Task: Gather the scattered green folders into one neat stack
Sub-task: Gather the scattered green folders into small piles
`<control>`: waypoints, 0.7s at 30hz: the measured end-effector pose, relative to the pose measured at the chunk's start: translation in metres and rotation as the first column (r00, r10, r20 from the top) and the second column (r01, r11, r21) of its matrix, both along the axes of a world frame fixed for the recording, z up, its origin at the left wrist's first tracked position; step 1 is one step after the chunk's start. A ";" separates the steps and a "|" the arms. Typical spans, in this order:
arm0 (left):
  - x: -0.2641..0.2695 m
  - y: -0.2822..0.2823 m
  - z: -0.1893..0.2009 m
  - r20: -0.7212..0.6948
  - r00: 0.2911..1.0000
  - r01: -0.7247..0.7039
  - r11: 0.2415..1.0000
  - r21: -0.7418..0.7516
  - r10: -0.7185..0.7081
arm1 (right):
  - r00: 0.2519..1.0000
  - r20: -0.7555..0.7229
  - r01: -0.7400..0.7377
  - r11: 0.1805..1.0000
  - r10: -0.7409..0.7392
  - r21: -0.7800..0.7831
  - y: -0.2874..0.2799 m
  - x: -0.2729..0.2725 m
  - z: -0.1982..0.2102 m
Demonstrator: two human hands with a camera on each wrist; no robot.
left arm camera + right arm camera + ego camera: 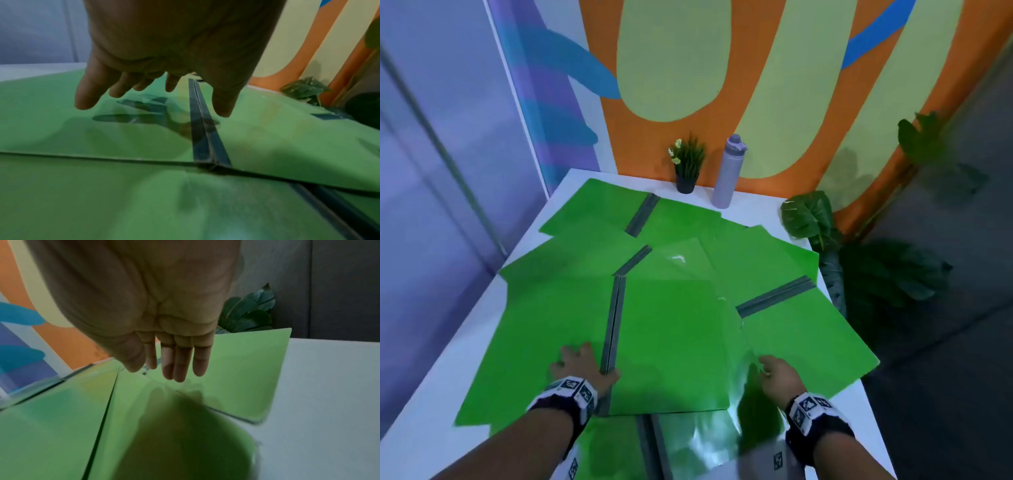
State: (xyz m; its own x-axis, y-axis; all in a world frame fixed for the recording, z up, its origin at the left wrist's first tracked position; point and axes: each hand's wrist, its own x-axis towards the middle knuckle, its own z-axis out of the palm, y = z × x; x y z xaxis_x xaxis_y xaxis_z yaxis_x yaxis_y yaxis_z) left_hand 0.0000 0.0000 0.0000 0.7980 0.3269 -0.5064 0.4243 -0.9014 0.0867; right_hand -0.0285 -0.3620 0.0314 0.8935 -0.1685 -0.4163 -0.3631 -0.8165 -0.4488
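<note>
Several green folders lie open and overlapping on the white table (760, 205), each with a grey spine. The nearest open folder (671, 342) has its spine (614, 325) running toward me. My left hand (580, 365) hovers over that spine (205, 129), its fingers (90, 97) spread and straight, holding nothing. My right hand (774, 373) is over the folder's glossy right edge, fingers (179, 369) straight and together just above the sheet. Another folder (801, 339) lies to the right, two more (602, 209) at the back.
A small potted plant (688, 164) and a purple bottle (727, 171) stand at the table's back edge by the painted wall. A big leafy plant (811, 216) stands off the right side. One folder corner (866, 363) overhangs the right table edge.
</note>
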 end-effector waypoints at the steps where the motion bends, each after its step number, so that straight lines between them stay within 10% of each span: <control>1: -0.002 -0.002 0.000 -0.019 1.000 -0.005 1.000 -0.006 0.004 | 0.999 -0.025 0.024 1.000 -0.024 -0.013 0.000 0.001 -0.007; 8: -0.004 -0.009 -0.013 0.015 1.000 -0.004 0.998 -0.062 0.005 | 0.981 -0.162 0.109 0.994 -0.106 0.011 0.010 0.000 -0.011; 21: -0.015 0.013 0.003 0.234 0.959 -0.051 0.913 -0.404 0.157 | 0.969 0.060 0.160 0.791 -0.241 0.591 0.005 -0.009 0.057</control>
